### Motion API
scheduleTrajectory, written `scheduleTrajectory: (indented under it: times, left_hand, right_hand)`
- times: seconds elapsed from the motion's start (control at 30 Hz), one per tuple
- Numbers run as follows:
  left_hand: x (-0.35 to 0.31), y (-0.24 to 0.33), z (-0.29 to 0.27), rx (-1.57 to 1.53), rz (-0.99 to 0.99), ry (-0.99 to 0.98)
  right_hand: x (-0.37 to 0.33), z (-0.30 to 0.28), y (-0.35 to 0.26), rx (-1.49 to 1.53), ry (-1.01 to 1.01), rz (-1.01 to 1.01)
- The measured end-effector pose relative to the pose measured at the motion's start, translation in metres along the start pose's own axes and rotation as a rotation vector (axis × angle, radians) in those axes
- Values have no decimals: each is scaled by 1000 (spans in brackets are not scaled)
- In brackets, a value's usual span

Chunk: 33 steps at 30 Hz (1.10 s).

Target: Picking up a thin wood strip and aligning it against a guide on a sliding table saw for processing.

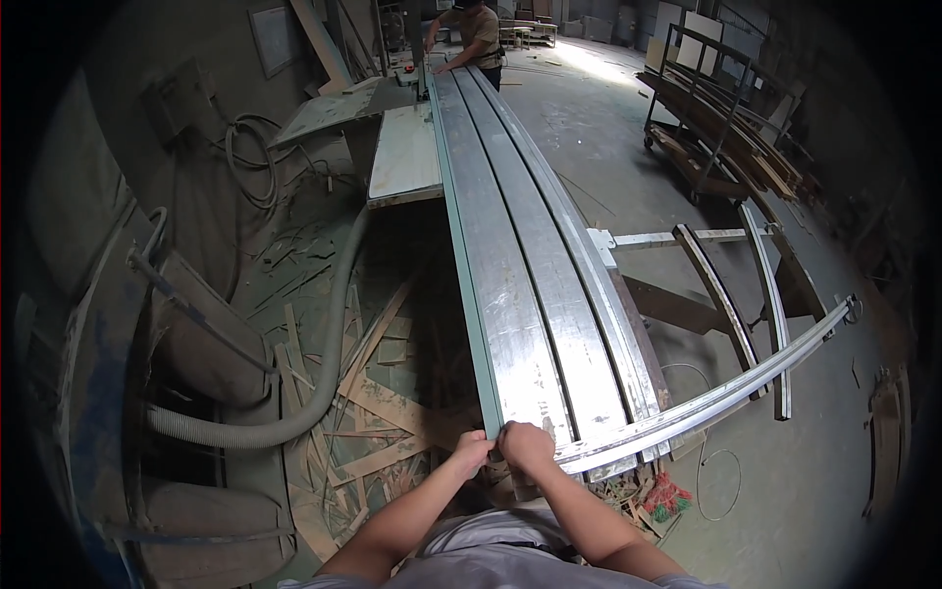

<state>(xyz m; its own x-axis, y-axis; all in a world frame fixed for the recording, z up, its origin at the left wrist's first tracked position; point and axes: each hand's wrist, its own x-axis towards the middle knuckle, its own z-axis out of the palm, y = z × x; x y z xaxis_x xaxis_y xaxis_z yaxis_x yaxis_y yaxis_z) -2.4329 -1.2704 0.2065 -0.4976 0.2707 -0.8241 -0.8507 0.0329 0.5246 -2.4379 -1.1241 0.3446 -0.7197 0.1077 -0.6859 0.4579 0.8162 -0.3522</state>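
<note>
A long, narrow pale-green strip [488, 398] runs along the left edge of the silver sliding saw table [512, 285]. At the strip's near end, my left hand [471, 454] is closed on it from the left side. My right hand [528, 447] is closed at the same end, right beside the left hand, its knuckles over the table's near corner. The fingertips of both hands are partly hidden. At the far end of the table another person [478, 37] leans over with hands near the strip and the saw.
A silver fence bar [706, 401] crosses the table's near end and reaches out right over a side frame [716, 294]. A grey hose [329, 373] and wood offcuts [392, 407] lie at left. A loaded cart [702, 147] stands at the far right.
</note>
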Motion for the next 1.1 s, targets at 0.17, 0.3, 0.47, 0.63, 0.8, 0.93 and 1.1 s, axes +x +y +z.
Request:
scheduleTrajectory:
  times: [0.17, 0.3, 0.47, 0.63, 0.8, 0.93, 1.1]
  left_hand:
    - [-1, 1, 1, -14, 3, -8]
    - [0, 1, 0, -9, 7, -8]
    - [6, -5, -3, -28, 13, -11]
    - [6, -6, -2, -32, 11, -11]
    - [0, -6, -4, -29, 10, -10]
    - [-8, 0, 2, 15, 16, 3]
    - [-8, -2, 2, -17, 3, -5]
  right_hand:
    - [-1, -1, -1, 0, -6, -1]
    - [-1, -1, 0, -2, 0, 0]
    - [0, 0, 0, 0, 0, -5]
    - [0, 1, 1, 1, 17, -14]
    - [-2, 6, 2, -12, 21, -28]
    - [-2, 6, 4, -19, 18, -28]
    - [-4, 4, 2, -25, 3, -24]
